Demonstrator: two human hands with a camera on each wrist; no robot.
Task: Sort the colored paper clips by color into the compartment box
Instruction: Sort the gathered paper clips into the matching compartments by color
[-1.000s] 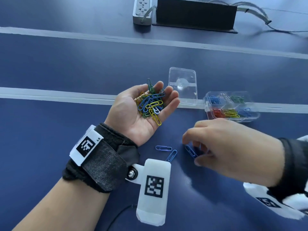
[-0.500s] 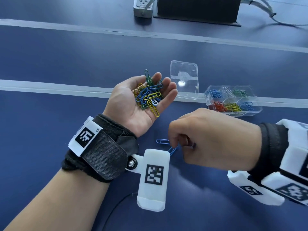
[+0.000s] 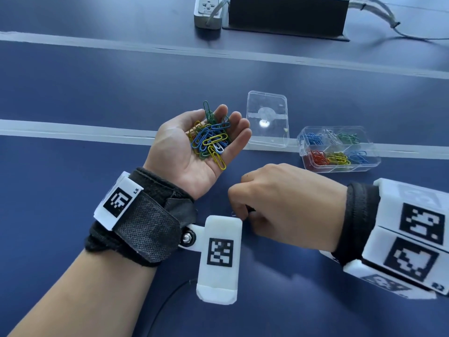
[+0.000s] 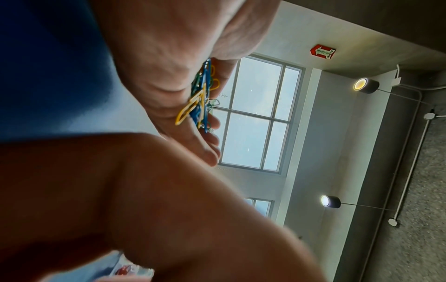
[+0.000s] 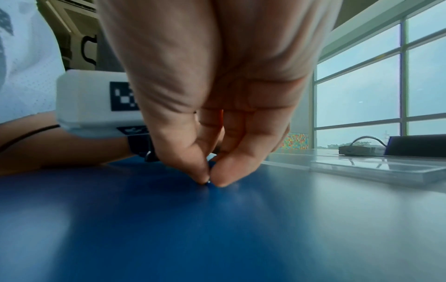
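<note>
My left hand (image 3: 184,161) lies palm up above the blue table, fingers loosely cupped, carrying a pile of mixed paper clips (image 3: 211,139) in blue, yellow, green and white; the same clips (image 4: 200,99) show edge-on in the left wrist view. My right hand (image 3: 243,215) is down at the table beside the left wrist, thumb and forefinger pinched together on a blue paper clip (image 5: 209,182), of which only a sliver shows. The clear compartment box (image 3: 374,161) stands to the right, with blue, white, green, red and yellow clips in separate cells.
The box's clear lid (image 3: 268,120) lies flat between my left hand and the box. A white power strip (image 3: 209,10), a black block (image 3: 286,15) and cables (image 3: 379,15) sit at the far edge. Pale stripes (image 3: 73,131) cross the table.
My right hand has slid left along the table toward the left wrist and now covers the loose blue clips that lay there. The left hand has kept its pile.
</note>
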